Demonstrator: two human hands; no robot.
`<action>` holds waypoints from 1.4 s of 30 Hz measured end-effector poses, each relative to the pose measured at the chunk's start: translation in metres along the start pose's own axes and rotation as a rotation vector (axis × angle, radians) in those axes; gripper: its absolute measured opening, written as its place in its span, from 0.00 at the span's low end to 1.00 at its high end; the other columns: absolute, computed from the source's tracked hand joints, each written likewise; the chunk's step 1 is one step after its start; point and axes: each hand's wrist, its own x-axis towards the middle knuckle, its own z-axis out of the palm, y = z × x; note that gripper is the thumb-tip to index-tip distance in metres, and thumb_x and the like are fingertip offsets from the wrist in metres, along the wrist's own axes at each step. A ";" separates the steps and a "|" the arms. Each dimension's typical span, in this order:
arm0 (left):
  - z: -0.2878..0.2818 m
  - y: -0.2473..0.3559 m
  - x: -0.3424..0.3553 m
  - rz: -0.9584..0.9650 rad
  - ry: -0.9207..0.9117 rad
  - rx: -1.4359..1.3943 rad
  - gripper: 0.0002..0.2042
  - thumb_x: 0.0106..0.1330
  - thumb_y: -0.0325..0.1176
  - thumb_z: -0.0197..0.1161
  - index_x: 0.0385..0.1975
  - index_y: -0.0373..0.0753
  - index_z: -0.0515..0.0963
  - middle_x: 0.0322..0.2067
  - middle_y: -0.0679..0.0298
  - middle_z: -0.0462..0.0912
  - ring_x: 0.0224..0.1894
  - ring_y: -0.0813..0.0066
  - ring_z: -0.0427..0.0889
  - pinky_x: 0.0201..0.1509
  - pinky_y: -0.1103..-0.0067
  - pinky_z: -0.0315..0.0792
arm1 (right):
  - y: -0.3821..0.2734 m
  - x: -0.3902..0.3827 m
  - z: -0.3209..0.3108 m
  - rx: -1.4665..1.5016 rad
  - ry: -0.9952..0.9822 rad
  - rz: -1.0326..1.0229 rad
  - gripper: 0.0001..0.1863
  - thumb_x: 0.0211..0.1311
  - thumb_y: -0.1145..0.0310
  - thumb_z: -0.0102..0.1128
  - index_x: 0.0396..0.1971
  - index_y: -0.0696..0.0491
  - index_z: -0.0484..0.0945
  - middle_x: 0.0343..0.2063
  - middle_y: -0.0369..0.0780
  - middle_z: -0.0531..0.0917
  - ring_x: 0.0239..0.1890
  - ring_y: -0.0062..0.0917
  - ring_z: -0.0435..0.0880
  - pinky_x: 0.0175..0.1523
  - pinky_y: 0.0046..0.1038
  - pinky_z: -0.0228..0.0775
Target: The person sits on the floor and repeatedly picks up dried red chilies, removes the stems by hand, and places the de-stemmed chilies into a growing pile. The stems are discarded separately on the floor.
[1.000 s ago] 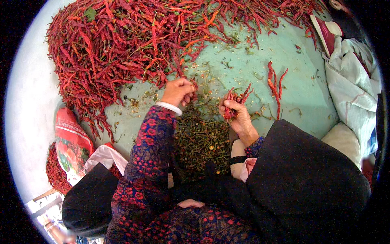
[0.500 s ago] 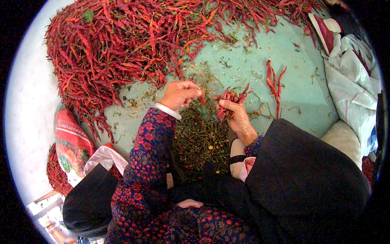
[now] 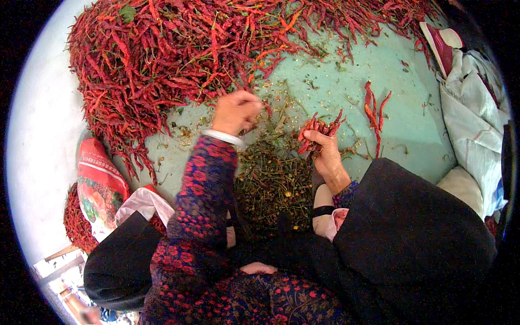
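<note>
My right hand (image 3: 327, 151) is closed around a bunch of dried red chilies (image 3: 331, 125), whose thin tips stick out past the thumb and fingers. To the left of it, my left hand (image 3: 235, 112), with a white bangle (image 3: 223, 137) at the wrist, is raised near the front edge of the big chili pile (image 3: 157, 59). Its fingers are curled but smeared by motion, so whether they hold anything is unclear. Under and between the hands lies a dark heap of stems (image 3: 273, 181). A few single chilies (image 3: 372, 111) lie apart, right of my right hand.
A red and white printed sack (image 3: 101, 179) with chilies beside it stands at the left. At the right are a pale woven sack (image 3: 471, 103) and a red and white shoe (image 3: 440, 49). Seeds and leaf bits litter the pale green floor (image 3: 336, 81). My dark-clad knees flank the stem heap.
My left hand has moved away from the bunch, slightly left and up toward the pile. My right hand still grips the chilies. The whole view has shifted a little.
</note>
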 end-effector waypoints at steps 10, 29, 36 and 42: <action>-0.026 -0.051 0.001 0.069 -0.078 0.945 0.10 0.44 0.33 0.63 0.26 0.38 0.76 0.25 0.54 0.78 0.30 0.59 0.76 0.35 0.68 0.69 | 0.008 0.006 -0.018 0.224 -0.097 0.077 0.09 0.46 0.75 0.57 0.30 0.57 0.73 0.26 0.39 0.79 0.26 0.23 0.77 0.32 0.22 0.69; 0.074 0.002 -0.026 0.119 -0.279 0.144 0.06 0.51 0.31 0.61 0.24 0.35 0.76 0.14 0.67 0.74 0.14 0.83 0.71 0.13 0.87 0.62 | 0.008 -0.002 -0.009 0.088 -0.087 -0.093 0.11 0.45 0.74 0.61 0.31 0.57 0.72 0.27 0.37 0.78 0.28 0.24 0.77 0.34 0.24 0.70; 0.071 -0.003 -0.017 0.037 -0.321 0.026 0.05 0.53 0.28 0.58 0.27 0.35 0.75 0.16 0.68 0.74 0.17 0.84 0.72 0.14 0.87 0.65 | -0.001 -0.001 -0.013 0.195 -0.038 -0.017 0.08 0.48 0.70 0.57 0.28 0.55 0.71 0.24 0.36 0.76 0.25 0.22 0.74 0.31 0.24 0.67; 0.074 -0.046 -0.029 0.329 -0.106 0.976 0.14 0.44 0.38 0.62 0.24 0.34 0.72 0.25 0.50 0.75 0.28 0.49 0.74 0.31 0.63 0.68 | 0.003 0.007 -0.021 0.396 -0.190 -0.025 0.09 0.46 0.69 0.57 0.28 0.54 0.69 0.22 0.35 0.72 0.22 0.21 0.70 0.25 0.21 0.61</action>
